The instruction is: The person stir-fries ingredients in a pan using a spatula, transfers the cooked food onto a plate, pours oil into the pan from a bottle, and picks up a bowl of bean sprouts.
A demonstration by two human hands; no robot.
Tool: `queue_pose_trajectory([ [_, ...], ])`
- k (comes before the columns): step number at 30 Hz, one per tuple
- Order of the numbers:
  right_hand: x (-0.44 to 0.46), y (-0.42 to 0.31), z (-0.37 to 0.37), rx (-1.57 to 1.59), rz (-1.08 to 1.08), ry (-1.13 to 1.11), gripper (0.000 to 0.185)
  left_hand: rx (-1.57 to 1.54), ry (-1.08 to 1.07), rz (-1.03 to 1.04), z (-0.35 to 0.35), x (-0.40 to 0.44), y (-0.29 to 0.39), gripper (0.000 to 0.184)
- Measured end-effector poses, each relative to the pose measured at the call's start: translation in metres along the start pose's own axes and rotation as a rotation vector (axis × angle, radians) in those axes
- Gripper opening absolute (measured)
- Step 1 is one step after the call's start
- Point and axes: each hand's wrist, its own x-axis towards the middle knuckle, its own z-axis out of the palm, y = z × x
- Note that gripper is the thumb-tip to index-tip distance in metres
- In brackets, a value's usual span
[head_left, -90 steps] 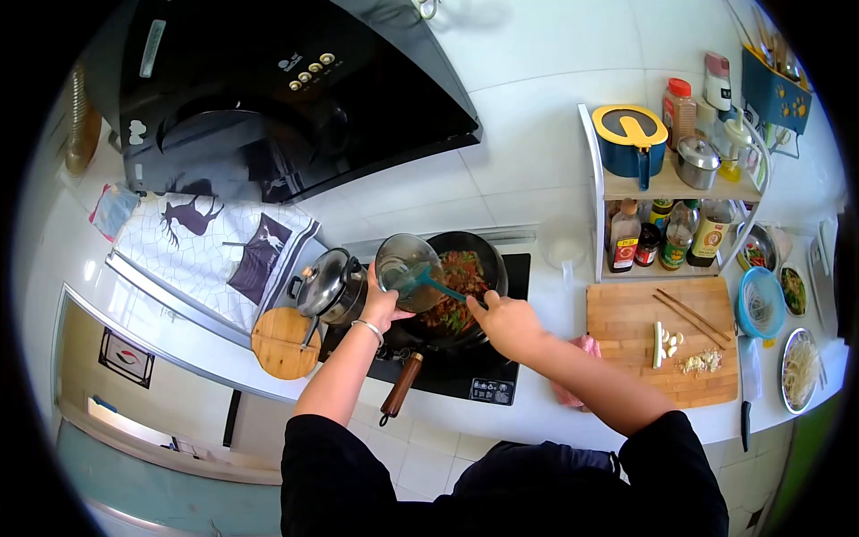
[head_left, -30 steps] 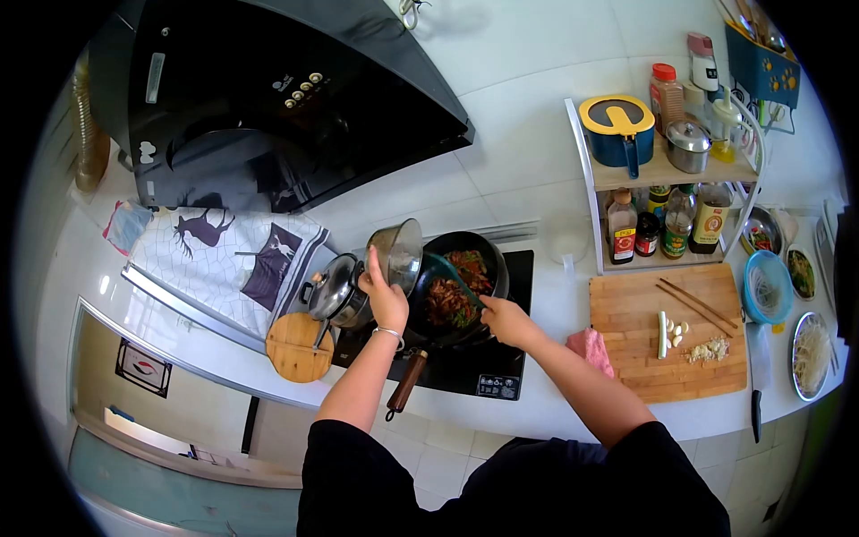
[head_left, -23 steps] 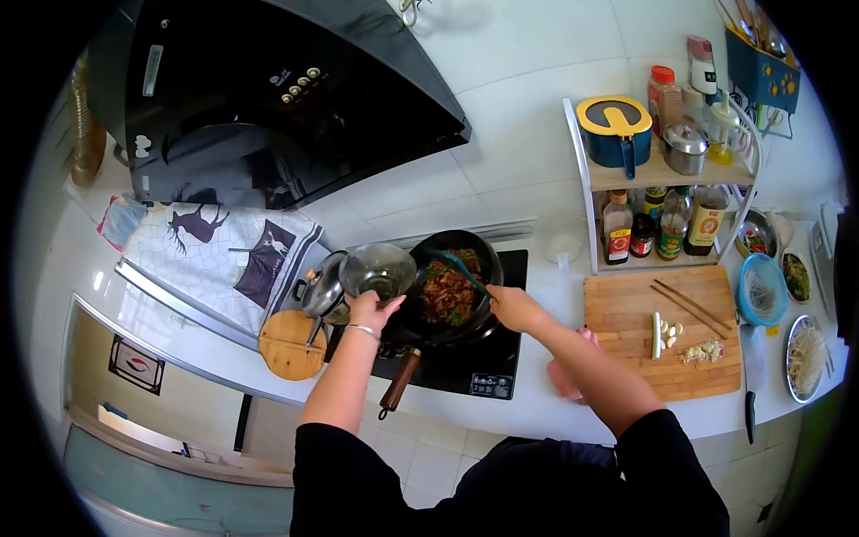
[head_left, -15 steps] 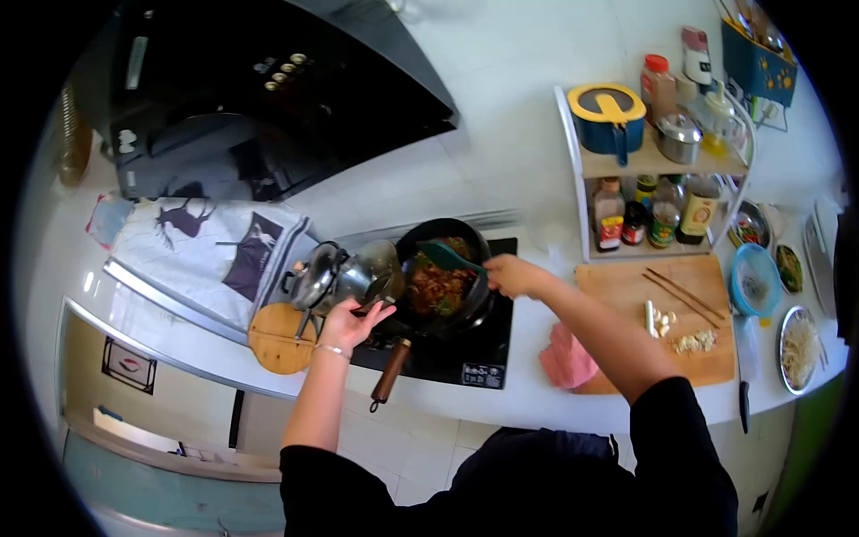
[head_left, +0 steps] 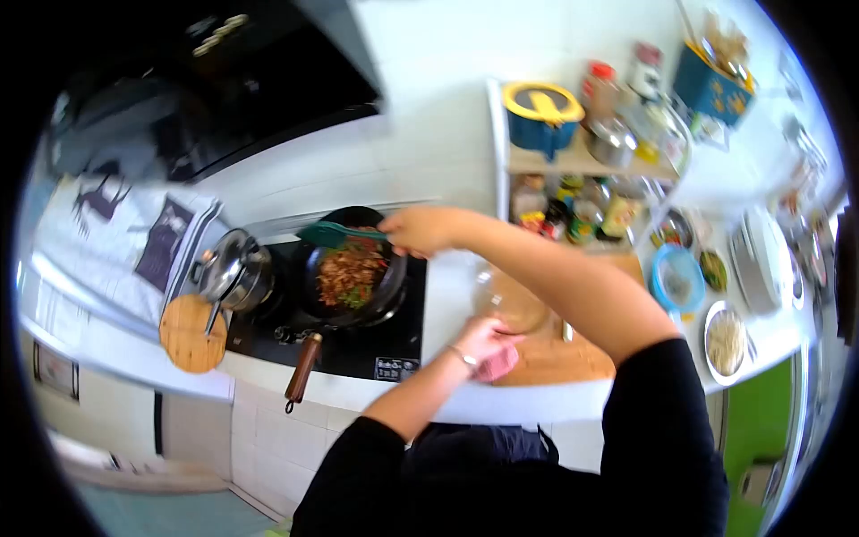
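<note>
My right hand [head_left: 419, 230] is wrapped round the handle of a dark green spatula [head_left: 327, 234], whose head is above the far side of the wok. Browned chopped food with green bits [head_left: 351, 273] lies in this black wok [head_left: 391, 294], which stands on the stove with its wooden handle toward me. With my left hand [head_left: 483, 338] I grip the rim of a see-through glass bowl [head_left: 513, 300], blurred by motion, over the near left part of the cutting board [head_left: 573, 362]. A pink cloth [head_left: 497, 363] lies just beneath that hand.
A steel pot [head_left: 237, 273] and a round wooden board [head_left: 190, 333] are left of the wok. Behind the cutting board stands a two-level rack [head_left: 631, 167] with bottles and a blue pot [head_left: 541, 130]. A blue basin [head_left: 677, 277] and a dish of pale strips [head_left: 724, 342] sit at the right.
My left hand has carried the glass bowl from over the wok's left side to the right, over the cutting board. The spatula has shifted toward the wok's far edge. My view has turned right.
</note>
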Motion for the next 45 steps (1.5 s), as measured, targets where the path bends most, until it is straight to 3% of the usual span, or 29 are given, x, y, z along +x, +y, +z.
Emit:
queue_pose_trajectory([
  [1, -0.007, -0.004, 0.008, -0.229, -0.006, 0.029, 0.046, -0.491, 0.182, -0.111, 0.015, 0.012, -0.014, 0.009],
  [2, -0.008, 0.0, 0.017, -0.412, -0.067, 0.074, 0.046, -0.766, 0.341, -0.216, 0.04, 0.011, -0.003, 0.004],
  [3, -0.011, 0.01, 0.024, -0.59, -0.204, 0.196, 0.044, -0.745, 0.273, -0.205, 0.034, 0.032, -0.041, 0.026],
  [4, -0.019, -0.004, 0.026, -0.66, -0.163, 0.142, 0.038, -0.747, 0.477, -0.242, 0.068, 0.013, -0.002, 0.043],
  [5, -0.019, -0.01, 0.028, -0.73, -0.162, 0.11, 0.027, -0.955, 0.415, -0.357, 0.035, 0.05, -0.067, 0.05],
  [6, -0.016, -0.013, 0.029, -0.803, -0.159, 0.082, 0.02, -0.768, 0.477, -0.291, 0.05, 0.038, -0.05, 0.051],
  [9, -0.001, -0.011, 0.043, -0.893, -0.156, -0.056, 0.019, -0.538, 0.422, -0.193, 0.035, 0.044, -0.081, 0.036],
  [11, 0.017, 0.006, 0.07, -0.871, -0.219, -0.108, 0.018, -0.463, 0.252, -0.179, 0.027, 0.023, -0.076, 0.035],
  [13, 0.034, 0.014, 0.104, -0.847, -0.131, -0.064, 0.027, -0.287, 0.049, -0.169, 0.007, -0.021, -0.046, 0.02],
  [15, 0.051, 0.019, 0.13, -0.999, -0.119, 0.102, 0.037, 0.106, 0.217, 0.126, -0.009, -0.061, -0.039, 0.024],
  [17, 0.072, 0.016, 0.124, -1.046, -0.058, 0.168, 0.043, -0.118, 0.385, 0.006, -0.026, -0.095, -0.017, 0.029],
  [19, 0.078, 0.009, 0.103, -1.02, -0.071, 0.233, 0.042, 0.06, 0.411, 0.125, -0.045, -0.122, 0.021, 0.031],
  [23, 0.107, -0.002, 0.084, -1.004, -0.044, 0.305, 0.035, 0.772, 0.639, 0.309, -0.083, -0.165, 0.103, 0.041],
  [24, 0.12, 0.003, 0.084, -1.031, -0.019, 0.32, 0.035, 1.093, 0.702, 0.382, -0.086, -0.18, 0.137, 0.039],
  [25, 0.131, 0.009, 0.088, -1.055, 0.011, 0.336, 0.034, 1.149, 0.707, 0.422, -0.097, -0.19, 0.16, 0.042],
  [27, 0.134, 0.012, 0.092, -1.063, 0.055, 0.333, 0.03, 1.375, 0.781, 0.617, -0.131, -0.196, 0.18, 0.017],
  [29, 0.118, -0.005, 0.089, -1.084, 0.078, -0.072, 0.024, 1.607, 0.78, 0.507, -0.167, -0.205, 0.194, 0.043],
  [31, 0.093, -0.016, 0.075, -0.993, 0.003, 0.021, 0.021, 1.792, 0.829, 0.281, -0.18, -0.222, 0.203, 0.055],
  [33, 0.063, -0.049, 0.062, -1.022, 0.053, 0.01, 0.024, 1.732, 0.873, 0.245, -0.191, -0.246, 0.197, 0.062],
  [37, 0.034, -0.05, 0.086, -0.94, -0.049, -0.184, 0.032, 1.078, 0.724, 0.115, -0.228, -0.278, 0.144, 0.086],
  [38, 0.044, -0.037, 0.108, -0.982, -0.043, -0.08, 0.035, 0.749, 0.68, -0.016, -0.23, -0.283, 0.134, 0.091],
  [39, 0.059, -0.026, 0.123, -1.029, -0.038, 0.025, 0.039, 0.542, 0.651, -0.002, -0.242, -0.282, 0.108, 0.086],
  [41, 0.087, -0.027, 0.121, -1.059, 0.014, 0.092, 0.041, -0.088, 0.402, -0.178, -0.204, -0.294, 0.131, 0.045],
  [45, 0.129, -0.028, 0.103, -1.11, 0.032, 0.333, 0.043, -0.35, 0.295, -0.205, -0.203, -0.296, 0.131, 0.031],
])
